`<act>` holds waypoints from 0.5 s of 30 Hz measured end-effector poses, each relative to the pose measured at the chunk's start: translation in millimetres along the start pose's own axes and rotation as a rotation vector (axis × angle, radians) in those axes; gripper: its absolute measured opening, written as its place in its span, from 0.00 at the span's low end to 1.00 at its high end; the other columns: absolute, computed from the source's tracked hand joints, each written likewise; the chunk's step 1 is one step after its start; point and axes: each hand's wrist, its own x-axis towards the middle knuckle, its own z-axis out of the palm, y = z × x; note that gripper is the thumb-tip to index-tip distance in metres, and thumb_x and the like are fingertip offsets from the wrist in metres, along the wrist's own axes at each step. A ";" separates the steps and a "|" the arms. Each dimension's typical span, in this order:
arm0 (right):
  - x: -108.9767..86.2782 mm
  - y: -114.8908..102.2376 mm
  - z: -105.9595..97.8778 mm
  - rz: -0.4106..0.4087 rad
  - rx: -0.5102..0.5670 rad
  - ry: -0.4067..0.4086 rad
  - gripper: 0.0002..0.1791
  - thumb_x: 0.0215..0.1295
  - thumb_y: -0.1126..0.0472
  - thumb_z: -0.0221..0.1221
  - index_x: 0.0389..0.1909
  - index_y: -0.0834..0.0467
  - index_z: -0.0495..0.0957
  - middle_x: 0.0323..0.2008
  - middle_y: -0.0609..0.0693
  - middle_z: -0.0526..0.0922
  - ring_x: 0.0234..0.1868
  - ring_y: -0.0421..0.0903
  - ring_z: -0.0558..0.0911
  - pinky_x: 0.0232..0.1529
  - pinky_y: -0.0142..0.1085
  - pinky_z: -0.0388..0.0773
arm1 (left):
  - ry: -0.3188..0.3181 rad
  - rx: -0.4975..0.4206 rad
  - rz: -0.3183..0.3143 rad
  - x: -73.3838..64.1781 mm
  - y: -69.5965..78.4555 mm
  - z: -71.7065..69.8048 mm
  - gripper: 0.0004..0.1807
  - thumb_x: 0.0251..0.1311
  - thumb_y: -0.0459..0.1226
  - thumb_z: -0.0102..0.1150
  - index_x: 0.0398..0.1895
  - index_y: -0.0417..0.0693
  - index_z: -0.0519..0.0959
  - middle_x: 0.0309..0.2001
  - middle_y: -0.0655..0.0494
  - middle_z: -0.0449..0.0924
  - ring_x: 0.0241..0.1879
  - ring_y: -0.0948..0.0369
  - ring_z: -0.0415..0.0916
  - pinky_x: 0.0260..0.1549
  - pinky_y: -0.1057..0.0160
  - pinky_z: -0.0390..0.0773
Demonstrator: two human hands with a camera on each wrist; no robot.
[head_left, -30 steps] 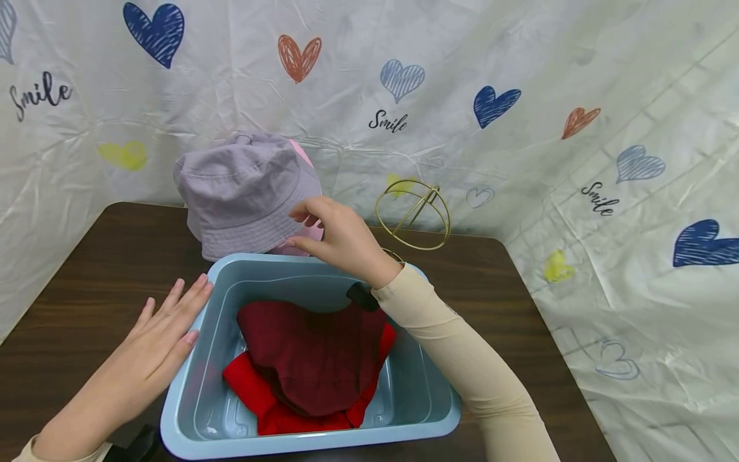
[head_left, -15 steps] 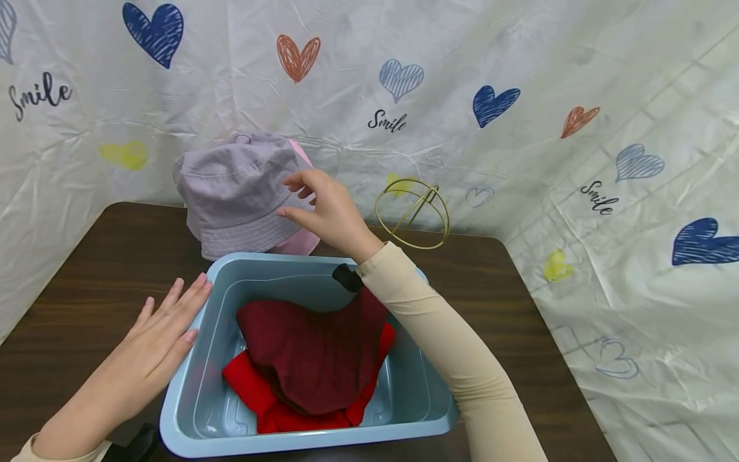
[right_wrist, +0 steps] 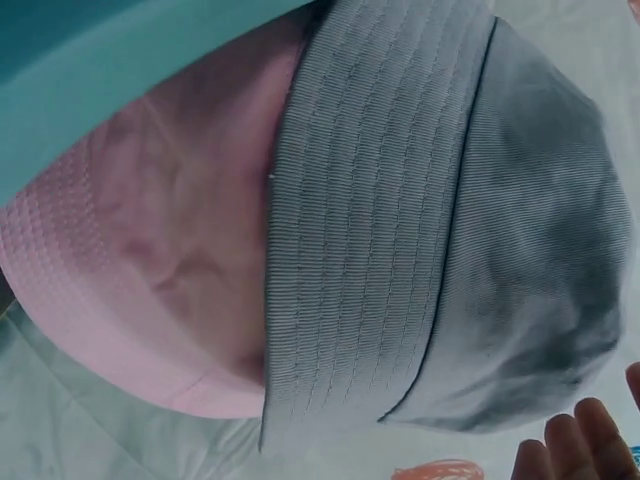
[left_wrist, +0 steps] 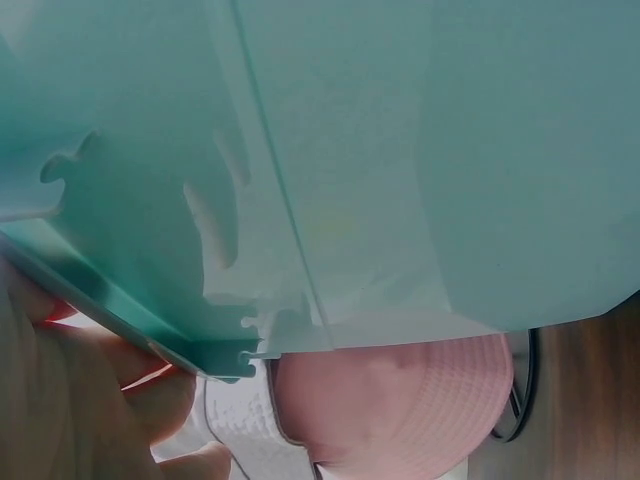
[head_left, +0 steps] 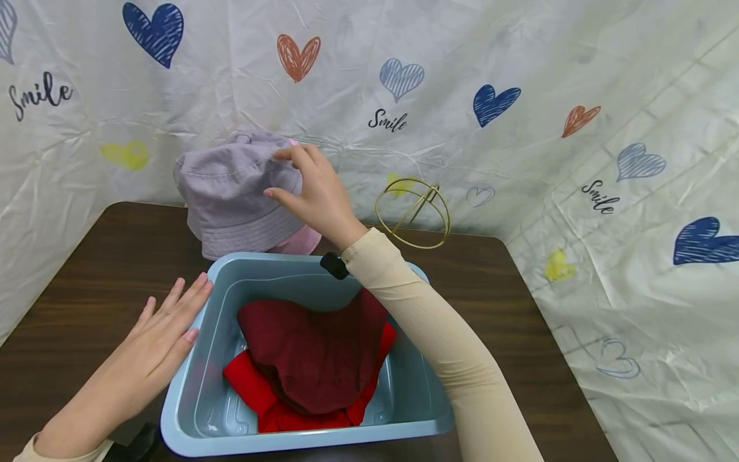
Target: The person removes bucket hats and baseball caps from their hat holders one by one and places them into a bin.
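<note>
Right hand (head_left: pixel 319 192), fingers released, beside lavender hat (head_left: pixel 231 186) at back edge of table (head_left: pixel 496 308); left hand (head_left: pixel 151 350), fingers straight, touches blue basin (head_left: pixel 306 443).

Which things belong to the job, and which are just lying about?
Likely in the job:
lavender hat, nearest the right fingers
pink hat, partly covered by it
blue tub, holding maroon fabric and red fabric

Apparently incidental:
gold wire frame
heart-print backdrop

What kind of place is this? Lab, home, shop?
Probably a staged indoor tabletop corner, though home or studio can't be told: white sheeting printed with hearts and "Smile" hangs behind a dark wood-look table, which bears a blue basin.
</note>
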 end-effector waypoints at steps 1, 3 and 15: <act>1.3 -0.3 0.8 -0.005 0.000 0.007 0.27 0.55 0.56 0.68 0.54 0.59 0.73 0.53 0.52 0.73 0.52 0.46 0.72 0.50 0.28 0.67 | -0.001 -0.002 0.000 0.1 0.0 0.1 0.34 0.68 0.36 0.46 0.75 0.54 0.49 0.74 0.55 0.44 0.73 0.50 0.35 0.64 0.38 0.29; 3.8 -0.9 2.2 -0.011 0.005 0.019 0.27 0.54 0.56 0.69 0.53 0.59 0.74 0.52 0.52 0.73 0.53 0.45 0.72 0.51 0.27 0.67 | -0.003 -0.004 -0.001 0.3 0.1 0.1 0.34 0.68 0.36 0.46 0.75 0.54 0.49 0.74 0.55 0.44 0.73 0.49 0.36 0.64 0.39 0.28; 23.1 -1.8 9.5 -0.023 -0.099 0.018 0.30 0.49 0.51 0.71 0.53 0.57 0.75 0.51 0.50 0.75 0.54 0.45 0.72 0.55 0.29 0.63 | 0.001 -0.012 -0.002 0.3 0.3 -0.4 0.34 0.68 0.36 0.46 0.75 0.54 0.49 0.74 0.54 0.44 0.73 0.50 0.35 0.64 0.38 0.29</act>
